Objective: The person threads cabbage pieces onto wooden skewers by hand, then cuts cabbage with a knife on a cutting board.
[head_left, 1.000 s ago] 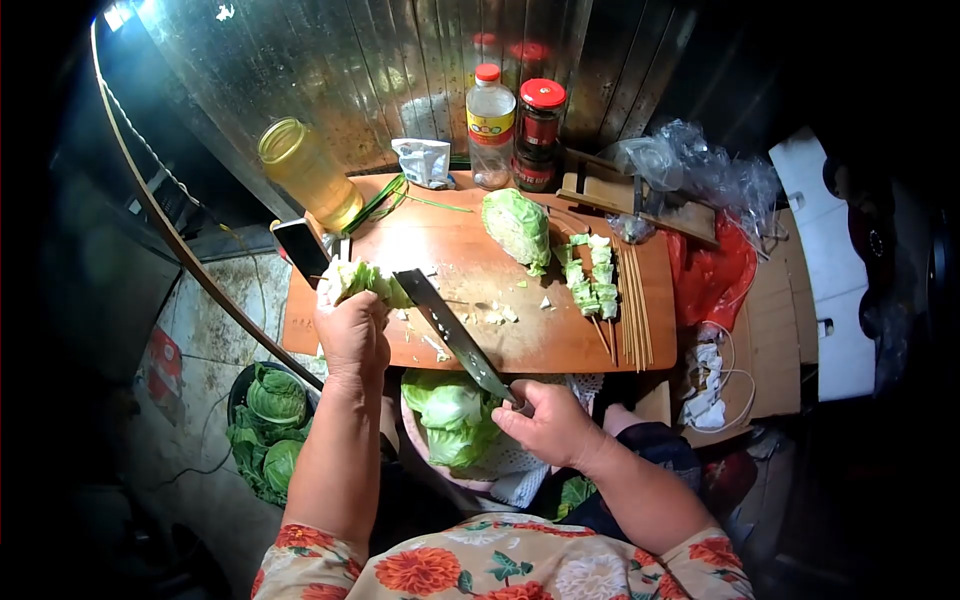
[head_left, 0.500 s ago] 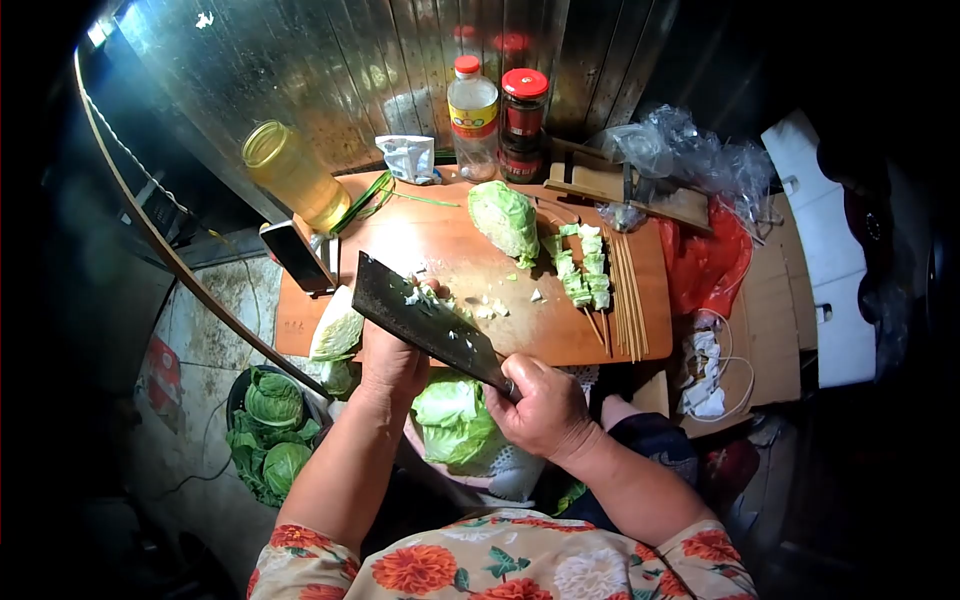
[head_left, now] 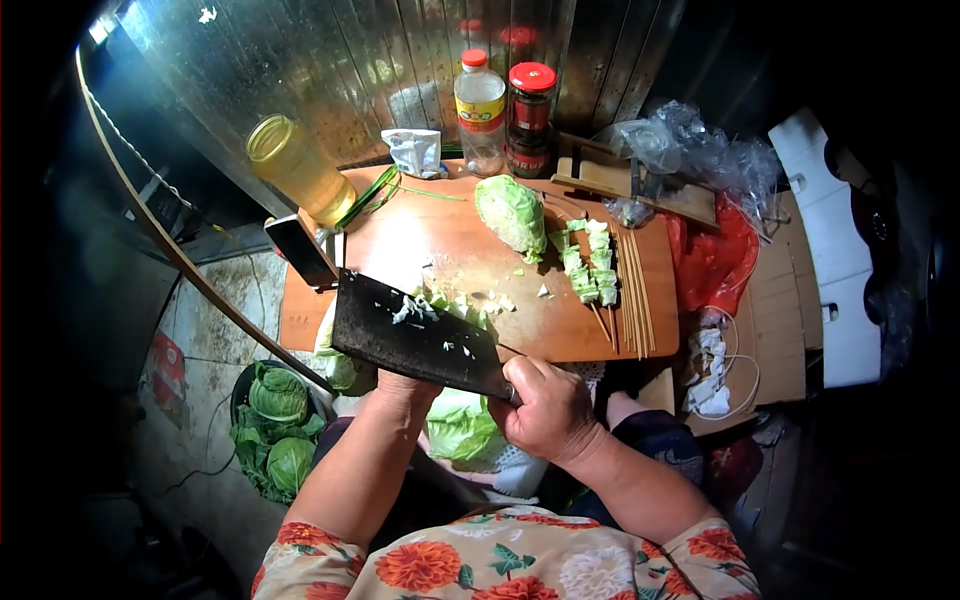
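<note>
My right hand grips the handle of a dark cleaver, whose broad blade faces up with pale cabbage bits stuck to it. My left hand is under the blade, mostly covered by it, so its fingers are hidden. Chopped cabbage lies on the wooden board just past the blade. Farther back sits a cut piece of cabbage. To its right are skewered cabbage pieces beside several bare bamboo skewers. Below the hands, cabbage leaves rest in a white basket.
A phone leans at the board's left, near a tilted jar of yellow liquid. Behind stand a red-capped bottle and stacked red-lidded jars. A tub of cabbages is on the floor at left; a red bag lies right.
The cleaver blade has turned flatter, showing more of its face, and dropped slightly over my left hand. My left fingertips, partly seen before, are now hidden. The view has shifted a little.
</note>
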A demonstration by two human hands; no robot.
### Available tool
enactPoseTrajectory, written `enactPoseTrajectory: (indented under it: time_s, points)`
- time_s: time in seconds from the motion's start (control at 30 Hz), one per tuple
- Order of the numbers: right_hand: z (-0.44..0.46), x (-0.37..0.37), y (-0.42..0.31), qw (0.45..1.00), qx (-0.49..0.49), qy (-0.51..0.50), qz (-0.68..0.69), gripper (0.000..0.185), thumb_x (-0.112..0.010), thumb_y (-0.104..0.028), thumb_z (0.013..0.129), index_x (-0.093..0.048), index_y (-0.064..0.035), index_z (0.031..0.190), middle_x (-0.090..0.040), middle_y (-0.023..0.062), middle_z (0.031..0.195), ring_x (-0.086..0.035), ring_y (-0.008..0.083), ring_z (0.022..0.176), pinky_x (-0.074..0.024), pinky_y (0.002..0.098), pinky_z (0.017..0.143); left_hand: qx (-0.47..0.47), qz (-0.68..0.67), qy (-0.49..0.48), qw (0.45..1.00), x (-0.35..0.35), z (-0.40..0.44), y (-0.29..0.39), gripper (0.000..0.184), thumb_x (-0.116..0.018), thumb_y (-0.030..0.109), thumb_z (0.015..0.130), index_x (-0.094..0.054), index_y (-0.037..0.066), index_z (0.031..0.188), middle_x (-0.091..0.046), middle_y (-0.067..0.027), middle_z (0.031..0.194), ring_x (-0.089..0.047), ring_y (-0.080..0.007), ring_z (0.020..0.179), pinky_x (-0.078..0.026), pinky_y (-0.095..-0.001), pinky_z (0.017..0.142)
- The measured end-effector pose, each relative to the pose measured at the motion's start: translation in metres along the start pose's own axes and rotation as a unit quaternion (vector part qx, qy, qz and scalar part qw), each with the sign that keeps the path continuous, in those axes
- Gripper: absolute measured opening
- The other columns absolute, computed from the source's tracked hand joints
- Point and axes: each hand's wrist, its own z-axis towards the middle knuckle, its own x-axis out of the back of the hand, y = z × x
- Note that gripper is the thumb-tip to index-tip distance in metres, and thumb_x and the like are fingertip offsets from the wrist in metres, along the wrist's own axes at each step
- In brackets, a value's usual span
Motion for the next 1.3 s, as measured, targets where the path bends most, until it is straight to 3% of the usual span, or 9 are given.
enactPoseTrajectory:
  time_s: [0.2, 0.33, 0.4, 0.47, 0.67, 0.8, 0.87, 0.93, 1.3]
  points:
    - [-0.004, -0.009, 0.012, 0.998, 0.052, 0.018, -0.026, 0.023, -0.064, -0.013, 0.069, -0.054, -0.0044, 0.088, -0.061, 0.015, 0.081, -0.063, 0.034, 0.074, -0.0518, 0.0419, 0.063, -0.008, 0.006, 0.051, 0.999, -0.016, -0.005, 0.006, 0.025, -0.061, 0.027, 0.09, -0.052, 0.01, 0.106, -0.058, -0.0076, 0.094, -0.061, -0.0227, 0.083, -0.054, -0.0357, 0.074]
    - [-0.007, 0.0, 0.008, 0.994, -0.081, -0.076, 0.0, 0.02, -0.065, -0.015, 0.074, -0.054, -0.0026, 0.085, -0.061, 0.0186, 0.081, -0.061, 0.0382, 0.075, -0.0494, 0.0448, 0.066, -0.068, 0.039, 0.122, 0.989, -0.035, 0.001, 0.014, 0.023, -0.06, 0.03, 0.09, -0.056, 0.01, 0.101, -0.06, -0.0039, 0.087, -0.061, -0.0183, 0.079, -0.053, -0.0327, 0.067]
    - [-0.008, 0.002, 0.012, 0.991, -0.112, -0.072, 0.015, 0.018, -0.065, -0.016, 0.076, -0.053, -0.0024, 0.079, -0.059, 0.0196, 0.077, -0.06, 0.0407, 0.074, -0.0469, 0.0467, 0.065, -0.135, 0.169, 0.061, 0.974, -0.028, 0.007, 0.031, 0.037, -0.05, -0.006, 0.074, -0.052, 0.002, 0.11, -0.058, -0.0067, 0.093, -0.06, -0.019, 0.083, -0.051, -0.0299, 0.072]
    - [-0.01, 0.004, 0.02, 0.967, -0.217, -0.131, 0.01, 0.024, -0.064, -0.022, 0.082, -0.053, -0.001, 0.081, -0.06, 0.0213, 0.076, -0.059, 0.0418, 0.073, -0.0471, 0.0466, 0.065, -0.149, 0.154, 0.084, 0.973, -0.028, 0.008, 0.042, 0.049, -0.042, -0.012, 0.065, -0.051, 0.0, 0.112, -0.057, -0.0075, 0.096, -0.059, -0.0198, 0.085, -0.05, -0.0287, 0.073]
    - [-0.011, 0.003, 0.011, 0.979, -0.169, -0.091, 0.066, 0.025, -0.064, -0.024, 0.083, -0.053, -0.0017, 0.082, -0.059, 0.0212, 0.072, -0.059, 0.0406, 0.07, -0.0465, 0.044, 0.06, -0.056, 0.113, 0.061, 0.99, -0.009, 0.019, 0.044, 0.039, -0.05, -0.004, 0.075, -0.053, 0.005, 0.112, -0.058, -0.0086, 0.101, -0.06, -0.0232, 0.09, -0.051, -0.0349, 0.078]
    - [-0.012, -0.004, 0.007, 0.987, -0.13, -0.083, 0.038, 0.021, -0.067, -0.02, 0.079, -0.052, -0.0046, 0.081, -0.057, 0.0174, 0.07, -0.059, 0.0371, 0.065, -0.0457, 0.0432, 0.056, -0.054, 0.067, 0.042, 0.995, -0.018, 0.019, 0.034, 0.032, -0.064, 0.021, 0.087, -0.054, 0.009, 0.115, -0.058, -0.0112, 0.114, -0.058, -0.0252, 0.105, -0.049, -0.0396, 0.089]
    - [-0.014, -0.008, 0.009, 0.99, -0.107, -0.086, 0.027, 0.026, -0.068, -0.025, 0.078, -0.051, -0.006, 0.084, -0.06, 0.0149, 0.073, -0.06, 0.0373, 0.066, -0.0483, 0.0468, 0.059, -0.049, 0.009, 0.054, 0.997, -0.034, 0.013, 0.032, 0.04, -0.063, 0.015, 0.087, -0.049, -0.001, 0.121, -0.058, -0.0129, 0.113, -0.06, -0.0226, 0.099, -0.052, -0.0368, 0.082]
    - [-0.013, -0.006, 0.006, 0.991, -0.107, -0.081, 0.029, 0.026, -0.068, -0.024, 0.077, -0.05, -0.006, 0.083, -0.059, 0.0149, 0.073, -0.06, 0.0373, 0.066, -0.0483, 0.0468, 0.059, -0.065, 0.097, 0.04, 0.992, -0.029, 0.013, 0.028, 0.031, -0.064, 0.027, 0.088, -0.055, 0.013, 0.114, -0.058, -0.0077, 0.113, -0.056, -0.0245, 0.109, -0.05, -0.0408, 0.087]
    - [-0.01, -0.005, 0.007, 0.999, -0.042, -0.011, 0.023, 0.022, -0.067, -0.015, 0.072, -0.048, -0.006, 0.078, -0.054, 0.0139, 0.067, -0.058, 0.0365, 0.062, -0.0475, 0.045, 0.055, 0.008, -0.04, 0.069, 0.997, -0.013, 0.007, 0.021, 0.025, -0.064, 0.022, 0.087, -0.057, 0.007, 0.107, -0.063, -0.0078, 0.093, -0.064, -0.0231, 0.082, -0.056, -0.0383, 0.073]
